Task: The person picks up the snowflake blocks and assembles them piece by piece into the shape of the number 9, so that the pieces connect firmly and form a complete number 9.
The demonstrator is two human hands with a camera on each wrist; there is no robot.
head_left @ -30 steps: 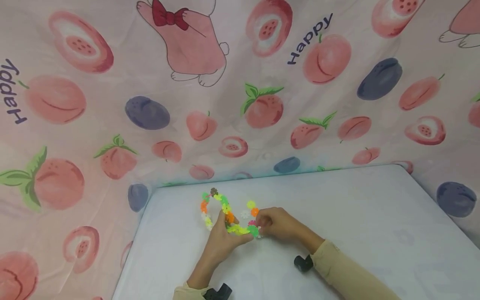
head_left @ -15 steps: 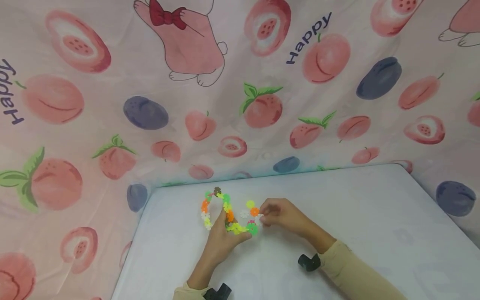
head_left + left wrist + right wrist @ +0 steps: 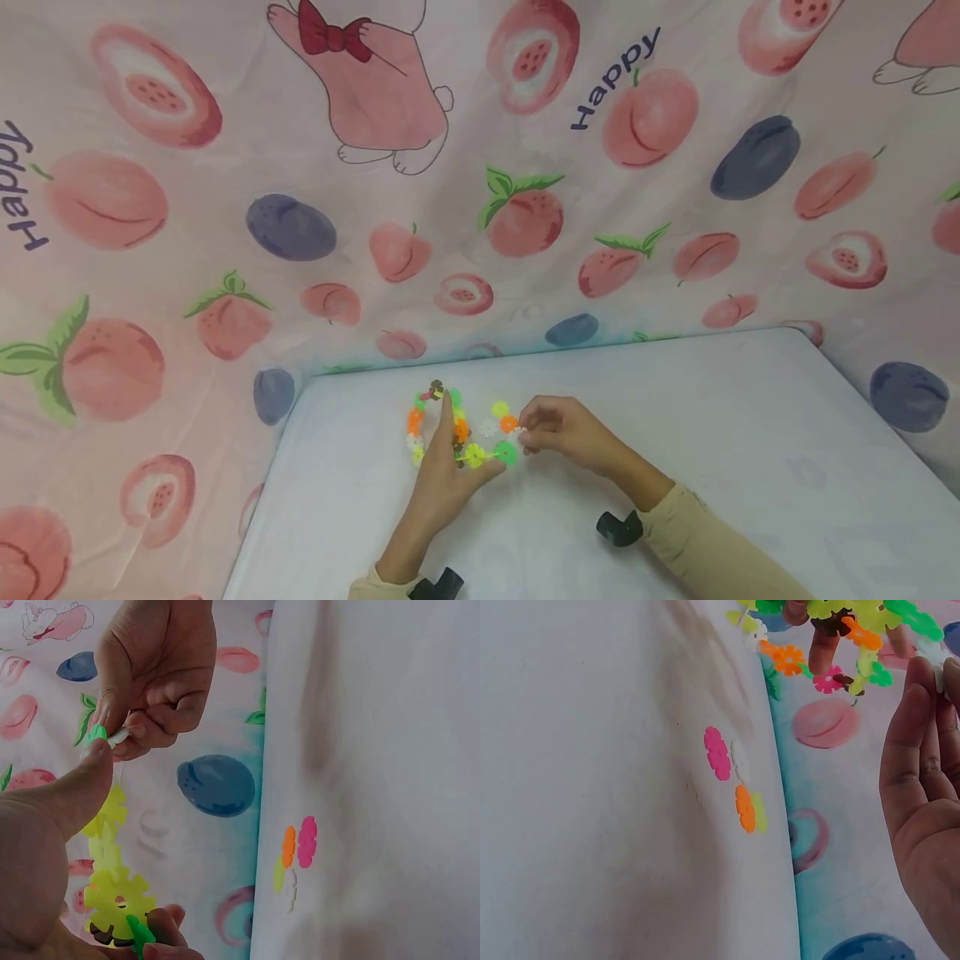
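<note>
My left hand (image 3: 444, 483) holds a chain of linked plastic snowflake discs (image 3: 415, 421), in yellow, orange, green, white and brown. The chain bends round in a loop beyond the fingers, which partly hide it. A green disc (image 3: 506, 453) forms the end nearest my right hand; in the left wrist view the left thumb presses against it. My right hand (image 3: 566, 432) pinches a white snowflake disc (image 3: 933, 658) between thumb and fingertips. In the left wrist view this white disc lies right by the green one; whether their slots engage cannot be told.
Loose discs lie on the white table (image 3: 675, 433) beyond the hands: pink (image 3: 718, 754), white (image 3: 739, 760), orange (image 3: 745, 808) and yellow (image 3: 760, 812). Behind the table hangs a fruit-printed cloth (image 3: 300, 150). A black wrist camera (image 3: 619, 528) sits on the right sleeve.
My right hand has shifted up and to the right, bringing the white disc into sight. The left hand has turned slightly, its raised finger reaching higher over the chain.
</note>
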